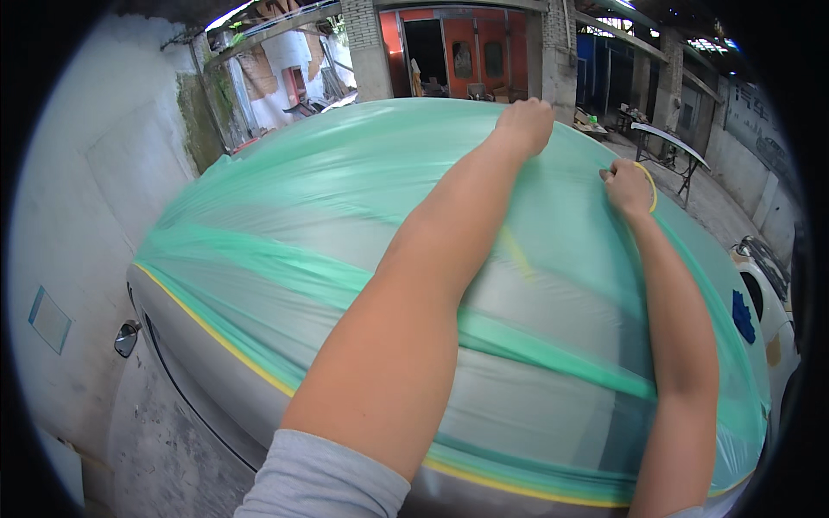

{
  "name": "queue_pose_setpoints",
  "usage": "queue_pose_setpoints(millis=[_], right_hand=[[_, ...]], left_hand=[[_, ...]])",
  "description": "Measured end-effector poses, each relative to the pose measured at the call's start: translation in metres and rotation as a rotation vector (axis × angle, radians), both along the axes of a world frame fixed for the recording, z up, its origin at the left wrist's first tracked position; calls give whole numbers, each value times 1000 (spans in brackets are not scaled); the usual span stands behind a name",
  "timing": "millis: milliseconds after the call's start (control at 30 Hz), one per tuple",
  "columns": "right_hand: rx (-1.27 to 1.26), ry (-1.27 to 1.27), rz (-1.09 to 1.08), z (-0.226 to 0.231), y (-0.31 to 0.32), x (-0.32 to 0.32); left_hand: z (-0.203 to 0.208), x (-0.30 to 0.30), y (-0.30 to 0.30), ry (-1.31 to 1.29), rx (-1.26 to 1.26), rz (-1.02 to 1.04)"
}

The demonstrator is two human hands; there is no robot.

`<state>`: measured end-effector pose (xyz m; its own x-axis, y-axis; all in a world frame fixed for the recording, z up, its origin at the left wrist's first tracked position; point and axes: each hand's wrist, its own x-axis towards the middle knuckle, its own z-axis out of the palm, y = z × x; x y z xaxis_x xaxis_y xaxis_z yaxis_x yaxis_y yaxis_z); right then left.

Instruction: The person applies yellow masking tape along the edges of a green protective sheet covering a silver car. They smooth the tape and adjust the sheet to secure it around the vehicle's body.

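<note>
A thin green plastic sheet (pixel 345 164) drapes over a grey car body (pixel 203 345), creased and partly see-through. Yellow masking tape (pixel 226 345) runs along its near lower edge. My left hand (pixel 525 127) reaches across to the sheet's far side, its fingers closed on the plastic; the fingertips are mostly hidden. Nearer and further right, my right hand (pixel 628 187) is also closed, pinching at the sheet. A thin yellow ring (pixel 652 186), looking like a tape roll, hangs around the right hand near the wrist.
A side mirror (pixel 127 338) sticks out at the left, beside a white wall (pixel 86 173). A dark blue cloth (pixel 743 316) lies on the sheet's right side. Beyond stand a panel on a stand (pixel 672 142), another white car (pixel 768 302) and red doors (pixel 475 56).
</note>
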<state>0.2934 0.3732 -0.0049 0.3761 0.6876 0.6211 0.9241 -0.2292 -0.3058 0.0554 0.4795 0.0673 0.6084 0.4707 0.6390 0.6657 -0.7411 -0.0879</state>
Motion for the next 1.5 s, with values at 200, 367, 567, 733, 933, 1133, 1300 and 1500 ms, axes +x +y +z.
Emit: queue_pose_setpoints(millis=[200,367,567,733,933,1133,1300,1500], right_hand=[[-61,-45,16,-10,38,35],[-198,-72,30,-8,52,49],[2,-287,275,31,-46,37],[-17,-35,379,71,-282,30],[124,231,-170,10,-608,59],[303,503,-689,-125,-850,88],[250,478,-778,-215,-987,93],[228,627,-766,-259,-1179,111]], left_hand=[[-17,23,-11,238,-170,25],[-16,47,-77,201,-338,-90],[-48,34,-119,510,-544,-260],[-39,17,-136,507,-442,-180],[-36,46,-220,398,-347,-303],[-53,105,-355,544,-261,-505],[-76,179,-481,576,-248,-587],[-137,300,-630,558,-272,-587]])
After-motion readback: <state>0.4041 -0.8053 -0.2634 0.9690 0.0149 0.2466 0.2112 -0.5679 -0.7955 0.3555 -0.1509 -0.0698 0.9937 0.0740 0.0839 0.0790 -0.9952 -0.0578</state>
